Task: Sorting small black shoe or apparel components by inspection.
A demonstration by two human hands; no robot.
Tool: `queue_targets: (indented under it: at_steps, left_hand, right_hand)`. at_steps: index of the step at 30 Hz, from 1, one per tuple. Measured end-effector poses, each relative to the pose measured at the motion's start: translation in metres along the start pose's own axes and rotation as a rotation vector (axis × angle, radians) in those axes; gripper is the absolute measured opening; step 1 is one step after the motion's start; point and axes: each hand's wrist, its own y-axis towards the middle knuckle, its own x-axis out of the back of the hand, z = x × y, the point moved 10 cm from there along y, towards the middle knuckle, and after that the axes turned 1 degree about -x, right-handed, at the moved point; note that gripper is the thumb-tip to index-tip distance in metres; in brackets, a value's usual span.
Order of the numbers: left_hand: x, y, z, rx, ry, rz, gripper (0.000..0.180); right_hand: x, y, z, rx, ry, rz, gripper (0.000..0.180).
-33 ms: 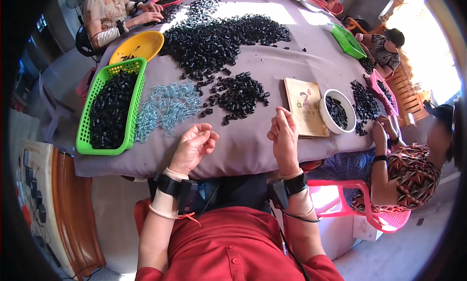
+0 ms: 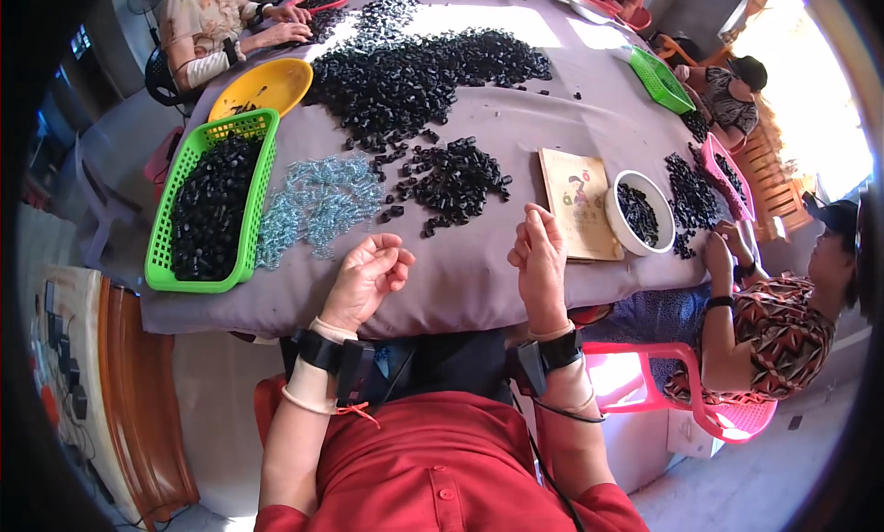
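My left hand (image 2: 368, 276) is closed above the near table edge, its thumb pressed against curled fingers. A short way to its right, my right hand (image 2: 540, 256) is also closed, with thumb and forefinger together pointing up. Whatever either hand may hold is too small or hidden to make out. Just beyond them lies a small heap of short black plastic tube-like parts (image 2: 456, 184). To the left of that heap spreads a pile of clear bluish, spring-like pieces (image 2: 322, 200). Beside my right hand is a tan booklet (image 2: 582, 214).
A green basket (image 2: 267, 177) of black parts stands at the left, near a yellow dish (image 2: 285, 85). A large black heap (image 2: 414, 81) covers the far middle. White bowl (image 2: 624, 239) right of the booklet. Co-workers sit around the table; one (image 2: 783, 325) is close at my right.
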Motion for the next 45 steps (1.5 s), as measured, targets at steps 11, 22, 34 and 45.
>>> queue_targets:
  at_steps: [11, 22, 34, 45]
  left_hand:
    - [0.001, -0.002, 0.006, -0.013, 0.025, -0.027, 0.015]
    - [-0.009, -0.022, -0.027, -0.257, 0.513, -0.047, 0.025]
    - [0.049, -0.033, -0.056, -0.311, 0.035, -0.301, 0.004]
    - [0.055, -0.033, -0.058, -0.333, 0.171, -0.328, 0.006]
  right_hand:
    - [-0.086, -0.023, -0.039, 0.004, -0.691, 0.325, 0.023]
    - [-0.285, -0.058, -0.041, 0.092, -0.44, 0.735, 0.038]
    - [-0.125, -0.028, -0.074, 0.186, -0.852, 0.422, 0.008]
    - [-0.184, -0.081, -0.079, 0.694, -1.247, 0.804, 0.009]
